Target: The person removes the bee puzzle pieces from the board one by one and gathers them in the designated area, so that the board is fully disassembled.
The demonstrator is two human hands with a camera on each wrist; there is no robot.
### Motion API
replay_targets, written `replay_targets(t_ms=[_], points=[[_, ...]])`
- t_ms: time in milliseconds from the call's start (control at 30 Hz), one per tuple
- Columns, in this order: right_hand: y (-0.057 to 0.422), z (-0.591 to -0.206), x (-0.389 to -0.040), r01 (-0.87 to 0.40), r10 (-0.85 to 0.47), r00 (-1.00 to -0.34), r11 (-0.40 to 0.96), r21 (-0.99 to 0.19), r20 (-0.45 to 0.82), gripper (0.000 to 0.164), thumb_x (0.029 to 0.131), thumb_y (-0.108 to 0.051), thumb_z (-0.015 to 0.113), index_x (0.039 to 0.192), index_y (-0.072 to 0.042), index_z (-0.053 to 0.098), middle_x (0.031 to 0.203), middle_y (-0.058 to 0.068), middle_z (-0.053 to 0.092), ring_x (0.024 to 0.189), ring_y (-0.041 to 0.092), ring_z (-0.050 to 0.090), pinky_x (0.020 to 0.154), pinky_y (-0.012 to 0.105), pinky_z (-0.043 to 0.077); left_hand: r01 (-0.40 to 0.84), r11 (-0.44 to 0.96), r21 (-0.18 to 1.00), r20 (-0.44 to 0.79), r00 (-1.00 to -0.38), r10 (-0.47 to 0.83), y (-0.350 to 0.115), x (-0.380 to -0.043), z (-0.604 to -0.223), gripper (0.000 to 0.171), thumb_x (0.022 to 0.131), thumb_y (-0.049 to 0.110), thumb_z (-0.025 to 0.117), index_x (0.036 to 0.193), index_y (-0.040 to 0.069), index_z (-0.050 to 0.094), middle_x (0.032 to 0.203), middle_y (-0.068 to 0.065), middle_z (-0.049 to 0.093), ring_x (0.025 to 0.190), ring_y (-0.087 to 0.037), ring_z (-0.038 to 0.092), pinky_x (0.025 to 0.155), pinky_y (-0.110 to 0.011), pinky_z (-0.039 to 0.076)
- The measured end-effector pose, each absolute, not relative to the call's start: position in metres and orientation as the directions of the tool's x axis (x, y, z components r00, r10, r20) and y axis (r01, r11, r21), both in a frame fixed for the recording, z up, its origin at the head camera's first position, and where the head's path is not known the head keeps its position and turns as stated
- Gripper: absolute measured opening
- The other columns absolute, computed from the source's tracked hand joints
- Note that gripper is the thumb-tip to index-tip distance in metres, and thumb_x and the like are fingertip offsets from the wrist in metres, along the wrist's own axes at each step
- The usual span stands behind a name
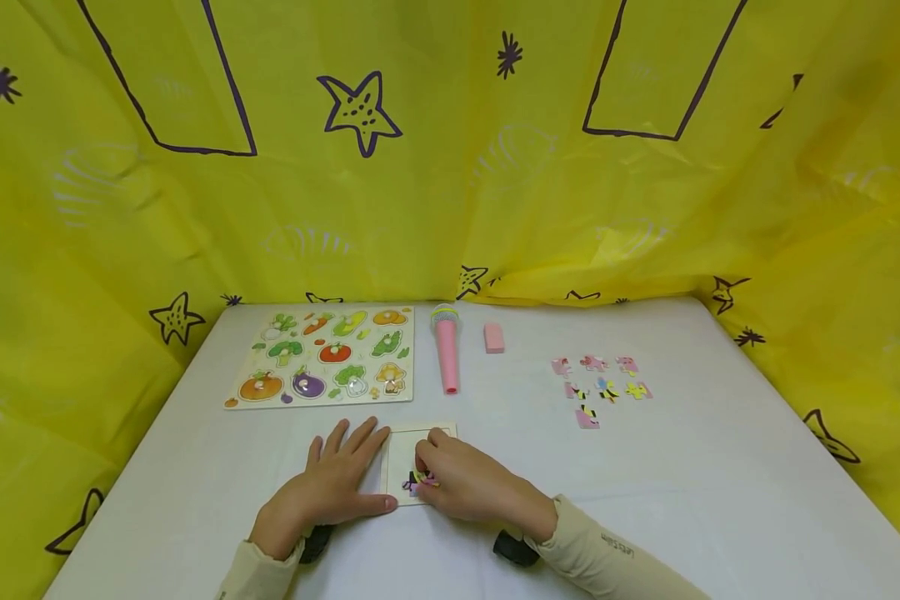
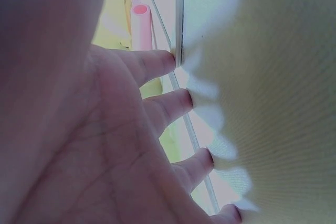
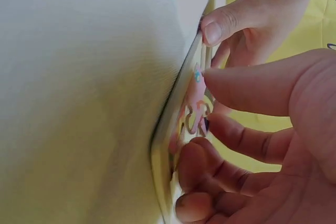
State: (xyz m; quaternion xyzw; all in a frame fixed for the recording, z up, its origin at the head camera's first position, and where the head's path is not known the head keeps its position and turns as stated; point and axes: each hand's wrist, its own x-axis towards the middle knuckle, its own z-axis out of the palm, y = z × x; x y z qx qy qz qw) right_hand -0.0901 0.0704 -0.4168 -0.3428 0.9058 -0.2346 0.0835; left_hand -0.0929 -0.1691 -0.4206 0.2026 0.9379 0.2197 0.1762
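Observation:
A small pale puzzle tray [image 1: 401, 446] lies on the table in front of the person. My left hand [image 1: 337, 479] is spread flat at its left side, fingers straight, with the thumb on the lower left corner. Over the tray's lower right part, my right hand [image 1: 472, 483] has curled fingers and pinches a jigsaw piece [image 3: 196, 90] between thumb and fingers, low over the tray. Pink, yellow and black jigsaw pieces [image 1: 411, 485] show in the tray's lower part, partly hidden by that hand.
Several loose jigsaw pieces [image 1: 587, 419] lie in rows at the right. Behind the tray are a vegetable peg puzzle board [image 1: 255, 392], a pink toy microphone [image 1: 447, 354] and a pink block [image 1: 493, 338]. A yellow patterned curtain [image 1: 435, 208] borders the white table [image 1: 690, 500].

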Motion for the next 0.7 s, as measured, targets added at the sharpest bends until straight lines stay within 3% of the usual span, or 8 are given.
replay_targets(t_ms=[333, 700], points=[[0.0712, -0.4187, -0.0925, -0.629, -0.688, -0.719, 0.581, -0.517, 0.103, 0.021, 0.094, -0.002, 0.078, 0.089, -0.014, 0.061, 0.084, -0.01, 0.056, 0.084, 0.008, 0.052, 0.077, 0.024, 0.046, 0.298, 0.821, 0.488, -0.242, -0.857, 0.455, -0.1692, -0.0936, -0.4215, 0.102, 0.086, 0.052, 0.087, 0.164, 0.006, 0.039, 0.173, -0.02, 0.026, 0.156, -0.06, 0.01, 0.115, -0.083, 0.004], [0.0719, -0.4192, -0.0936, -0.635, -0.7, -0.699, 0.513, -0.577, 0.147, 0.014, 0.096, 0.004, 0.069, 0.096, -0.01, 0.066, 0.089, -0.006, 0.062, 0.085, 0.006, 0.054, 0.081, 0.024, 0.049, 0.298, 0.813, 0.5, -0.238, -0.855, 0.461, -0.1701, -0.0935, -0.4233, 0.101, 0.087, 0.051, 0.087, 0.164, 0.006, 0.039, 0.173, -0.021, 0.026, 0.156, -0.06, 0.01, 0.115, -0.084, 0.004]])
